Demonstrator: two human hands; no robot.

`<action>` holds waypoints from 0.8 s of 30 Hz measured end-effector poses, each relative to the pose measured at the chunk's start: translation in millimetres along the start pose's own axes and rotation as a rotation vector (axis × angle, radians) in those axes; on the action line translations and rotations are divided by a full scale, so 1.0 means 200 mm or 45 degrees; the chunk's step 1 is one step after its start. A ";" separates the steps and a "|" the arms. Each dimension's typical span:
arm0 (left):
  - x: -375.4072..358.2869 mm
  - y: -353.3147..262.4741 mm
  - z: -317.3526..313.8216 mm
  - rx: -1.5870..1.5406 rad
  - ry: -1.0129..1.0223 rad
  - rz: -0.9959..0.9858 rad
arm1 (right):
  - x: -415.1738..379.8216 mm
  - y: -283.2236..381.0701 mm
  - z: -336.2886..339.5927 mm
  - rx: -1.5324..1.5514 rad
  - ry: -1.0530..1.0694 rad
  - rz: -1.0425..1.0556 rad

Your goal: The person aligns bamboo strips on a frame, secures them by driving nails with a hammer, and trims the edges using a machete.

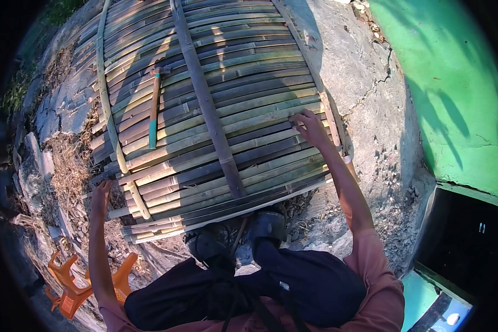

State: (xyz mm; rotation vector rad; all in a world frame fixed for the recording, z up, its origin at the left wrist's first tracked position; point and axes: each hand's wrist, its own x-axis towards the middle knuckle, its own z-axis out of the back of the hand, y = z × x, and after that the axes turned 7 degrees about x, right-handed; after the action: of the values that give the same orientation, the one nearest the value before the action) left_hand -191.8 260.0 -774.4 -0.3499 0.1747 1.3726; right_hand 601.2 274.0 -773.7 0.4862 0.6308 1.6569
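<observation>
Two hands met our bamboo panel (205, 110): right hand (310, 126) at three o'clock, fingers curled on a slat; left hand (100, 196) at eight o'clock, gripping the edge. We judged splinters likely, and the hammer (154, 105) might slide off if we tilted it.

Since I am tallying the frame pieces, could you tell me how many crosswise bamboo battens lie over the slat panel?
3: a pale left batten, a dark middle batten, and a right batten beside the right hand. More may lie hidden beyond the top edge.
</observation>
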 end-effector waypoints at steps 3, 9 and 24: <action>0.05 0.16 -0.19 -0.485 0.023 0.263 | 0.00 -0.06 0.00 -0.033 -0.018 0.000; 0.11 0.10 -0.23 -0.279 0.004 -0.030 | -0.03 -0.13 0.05 -0.089 -0.123 0.008; 0.09 0.11 -0.17 -0.390 -0.036 0.137 | -0.07 -0.17 0.07 -0.068 -0.196 0.003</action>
State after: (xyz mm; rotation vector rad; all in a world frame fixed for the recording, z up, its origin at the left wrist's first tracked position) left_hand -208.0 267.8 -814.7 -0.5827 -0.0429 1.5123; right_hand 639.1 265.7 -784.7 0.5697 0.4714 1.6165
